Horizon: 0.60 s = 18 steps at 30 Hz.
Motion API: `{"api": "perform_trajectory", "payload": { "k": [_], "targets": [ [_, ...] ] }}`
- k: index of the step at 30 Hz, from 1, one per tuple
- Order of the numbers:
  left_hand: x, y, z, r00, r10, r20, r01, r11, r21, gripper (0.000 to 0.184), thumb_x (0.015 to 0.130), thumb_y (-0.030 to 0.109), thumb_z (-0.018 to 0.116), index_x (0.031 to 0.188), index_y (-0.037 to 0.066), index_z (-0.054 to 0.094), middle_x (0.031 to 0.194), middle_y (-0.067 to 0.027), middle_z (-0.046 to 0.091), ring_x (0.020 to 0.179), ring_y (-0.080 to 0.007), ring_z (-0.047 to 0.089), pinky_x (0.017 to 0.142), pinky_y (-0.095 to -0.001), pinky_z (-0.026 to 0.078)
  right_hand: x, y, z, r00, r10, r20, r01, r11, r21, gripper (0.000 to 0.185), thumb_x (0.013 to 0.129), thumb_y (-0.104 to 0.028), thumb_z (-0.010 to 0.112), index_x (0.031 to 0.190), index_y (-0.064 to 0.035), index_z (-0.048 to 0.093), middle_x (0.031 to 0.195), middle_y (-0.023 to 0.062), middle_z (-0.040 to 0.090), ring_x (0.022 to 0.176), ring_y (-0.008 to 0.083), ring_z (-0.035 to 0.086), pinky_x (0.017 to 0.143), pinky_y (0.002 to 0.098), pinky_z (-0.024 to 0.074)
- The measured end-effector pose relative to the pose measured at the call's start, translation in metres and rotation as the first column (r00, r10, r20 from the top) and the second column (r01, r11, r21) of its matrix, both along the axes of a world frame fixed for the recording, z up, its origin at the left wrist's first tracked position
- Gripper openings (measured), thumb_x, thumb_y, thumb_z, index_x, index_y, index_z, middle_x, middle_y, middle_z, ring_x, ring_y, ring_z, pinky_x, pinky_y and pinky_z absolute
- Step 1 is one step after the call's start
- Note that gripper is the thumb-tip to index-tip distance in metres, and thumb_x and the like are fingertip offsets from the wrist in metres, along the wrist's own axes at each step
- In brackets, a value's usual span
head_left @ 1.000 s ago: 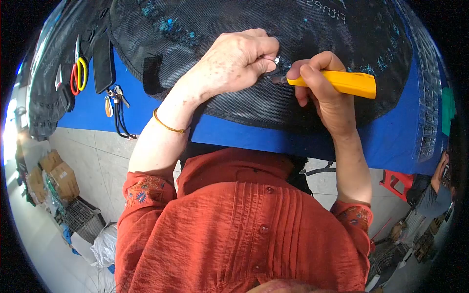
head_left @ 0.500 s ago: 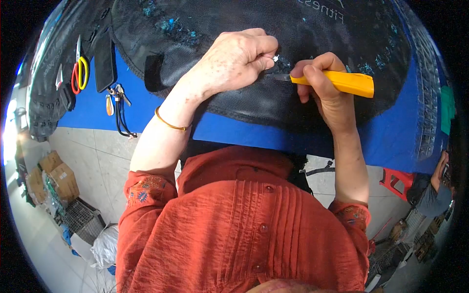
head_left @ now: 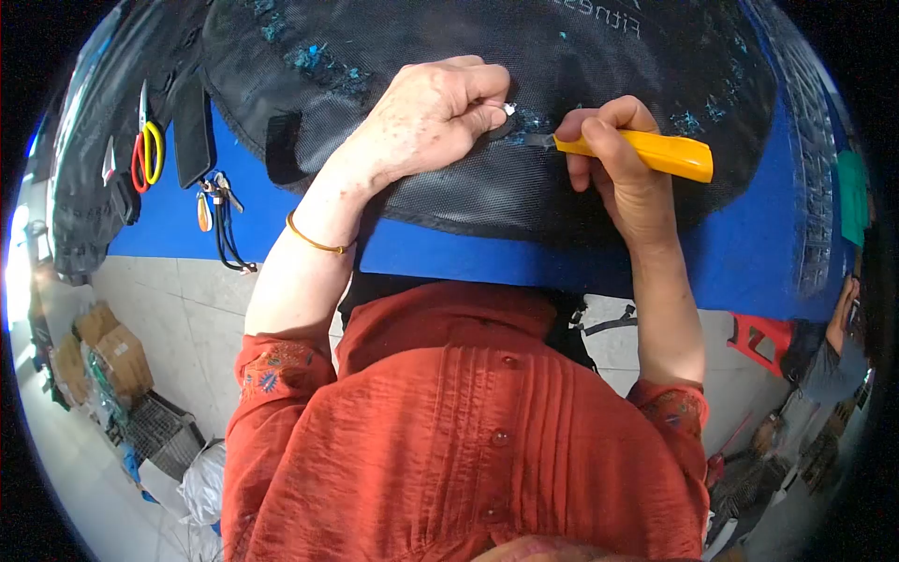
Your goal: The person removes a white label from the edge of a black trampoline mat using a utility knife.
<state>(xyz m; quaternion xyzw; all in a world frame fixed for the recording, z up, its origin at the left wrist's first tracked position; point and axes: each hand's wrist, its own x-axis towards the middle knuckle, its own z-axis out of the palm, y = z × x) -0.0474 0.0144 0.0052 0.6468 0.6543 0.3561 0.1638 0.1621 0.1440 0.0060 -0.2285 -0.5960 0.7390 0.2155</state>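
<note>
A black mesh fabric piece (head_left: 468,192) with mirrored "Fitness" lettering lies across the blue table. My left hand (head_left: 433,108) rests on it, fingers closed in a pinch with a small white scrap (head_left: 509,110) at their tips. In my right hand (head_left: 620,169) is a yellow utility knife (head_left: 670,155), its blade pointing left and close to the mesh, just right of the left fingertips. Whether the blade touches the fabric I cannot tell. Blue thread bits (head_left: 314,58) cling to the fabric in several patches, some between the two hands.
Red-and-yellow-handled scissors (head_left: 147,155), a black phone-like slab (head_left: 192,136) and keys on a black cord (head_left: 223,201) lie at the left. Cardboard boxes (head_left: 122,356) stand on the floor. A red stool (head_left: 757,343) and another person (head_left: 833,361) are at the right.
The blade tip sits slightly nearer my left fingertips. More blue threads show between the hands. The whole view has shifted a little; both grips stay the same.
</note>
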Motion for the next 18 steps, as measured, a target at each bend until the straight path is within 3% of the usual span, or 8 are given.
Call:
{"api": "perform_trajectory", "payload": {
  "k": [6, 18],
  "targets": [
    [-0.001, -0.001, -0.001, 0.998, 0.005, 0.061, -0.005, 1.0, -0.012, 0.015, 0.089, 0.008, 0.072, 0.09, 0.003, 0.058, 0.082, -0.0093, 0.057, 0.075, -0.0254, 0.06, 0.07, -0.0355, 0.049, -0.002, -0.008, 0.005, 0.997, 0.077, -0.014, -0.078, 0.994, -0.077, 0.017, 0.096, -0.022, 0.068, 0.096, -0.0099, 0.056, 0.095, 0.0099, 0.072, 0.066, 0.0082, 0.06, 0.061, 0.0248, 0.0538],
    [0.0, 0.001, -0.002, 1.0, -0.01, 0.022, 0.009, 0.999, 0.052, 0.018, 0.09, 0.012, 0.072, 0.087, 0.004, 0.055, 0.08, -0.0084, 0.055, 0.074, -0.0274, 0.059, 0.068, -0.037, 0.049, -0.008, -0.008, 0.004, 0.995, 0.095, -0.012, -0.095, 0.995, -0.03, 0.016, 0.096, -0.022, 0.069, 0.096, -0.0107, 0.056, 0.095, 0.0094, 0.072, 0.067, 0.0079, 0.06, 0.062, 0.0244, 0.0543]
  ]
}}
